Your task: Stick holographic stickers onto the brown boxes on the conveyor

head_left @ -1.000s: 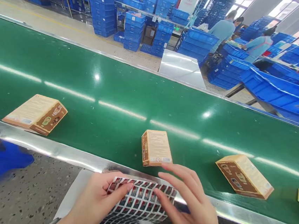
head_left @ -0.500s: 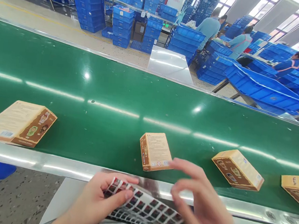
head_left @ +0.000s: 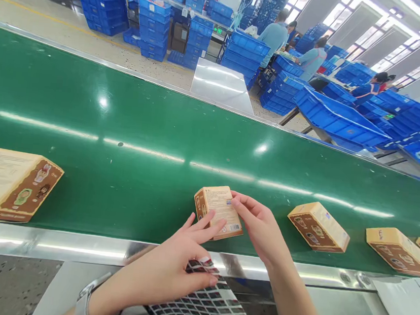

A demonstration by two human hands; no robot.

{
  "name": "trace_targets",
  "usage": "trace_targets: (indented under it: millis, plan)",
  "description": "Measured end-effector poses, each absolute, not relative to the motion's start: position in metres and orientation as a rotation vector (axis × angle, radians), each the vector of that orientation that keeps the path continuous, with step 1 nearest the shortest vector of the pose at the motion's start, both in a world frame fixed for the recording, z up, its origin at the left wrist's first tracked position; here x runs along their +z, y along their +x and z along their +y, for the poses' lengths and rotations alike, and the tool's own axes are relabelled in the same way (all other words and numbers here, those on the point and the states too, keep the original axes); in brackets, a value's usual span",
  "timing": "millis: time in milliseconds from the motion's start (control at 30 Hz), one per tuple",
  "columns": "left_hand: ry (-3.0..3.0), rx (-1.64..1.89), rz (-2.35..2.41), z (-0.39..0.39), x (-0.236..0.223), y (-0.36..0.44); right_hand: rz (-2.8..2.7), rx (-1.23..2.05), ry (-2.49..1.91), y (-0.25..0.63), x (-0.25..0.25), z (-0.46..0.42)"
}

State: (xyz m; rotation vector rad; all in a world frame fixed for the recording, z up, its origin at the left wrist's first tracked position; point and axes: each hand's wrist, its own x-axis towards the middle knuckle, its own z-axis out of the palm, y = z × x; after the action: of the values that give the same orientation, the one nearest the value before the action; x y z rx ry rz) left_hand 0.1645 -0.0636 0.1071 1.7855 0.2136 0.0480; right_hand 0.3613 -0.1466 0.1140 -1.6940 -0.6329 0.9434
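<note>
Stacks of blue plastic crates point(head_left: 153, 13) fill the factory floor behind a long, glossy green conveyor belt point(head_left: 132, 120) edged with a bright steel rail point(head_left: 56, 246), and a few people in blue work clothes point(head_left: 274, 35) stand among the crates far across the room. On the near part of the belt lies a small tan cardboard box with a brown printed side point(head_left: 217, 211), its pale text face turned up. The right hand point(head_left: 259, 224) rests at the box's right edge, thumb and forefinger pinched narrowly on its upper right corner (whether something small sits between the fingertips is too fine to tell). The left hand point(head_left: 181, 263) reaches over the rail with its fingers spread, the longest fingertips touching the lower part of the box's top face, while its thumb presses down on a flexible sheet of small red-and-black stickers point(head_left: 206, 308) that lies on the grey metal worktop point(head_left: 64, 287) just below the rail. A larger tan box of the same print point(head_left: 8, 185) sits well apart to the left on the belt, and another tan box point(head_left: 318, 226) lies near to the right, with one more point(head_left: 397, 250) beyond it.
</note>
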Motion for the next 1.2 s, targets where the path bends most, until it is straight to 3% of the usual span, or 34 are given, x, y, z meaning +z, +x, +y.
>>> trace_targets:
  millis: [167, 500, 733, 1000, 1200]
  plan:
    - [1.76, 0.038, 0.198, -0.067, 0.109, 0.172, -0.641, 0.863, -1.746, 0.366, 0.112, -0.152]
    - [1.795, 0.025, 0.157, -0.074, 0.107, 0.192, -0.758, 0.367, -2.056, 0.364, 0.104, -0.155]
    - [1.626, 0.258, 0.379, -0.086, 0.096, 0.185, -0.888, 0.108, -2.111, 0.391, 0.117, -0.162]
    - [1.439, 0.34, 0.865, -0.087, 0.102, 0.127, -1.884, -0.02, -1.626, 0.331, 0.147, -0.182]
    - [1.368, 0.447, 0.957, -0.095, 0.113, 0.115, -2.047, -0.158, -1.502, 0.297, 0.138, -0.16]
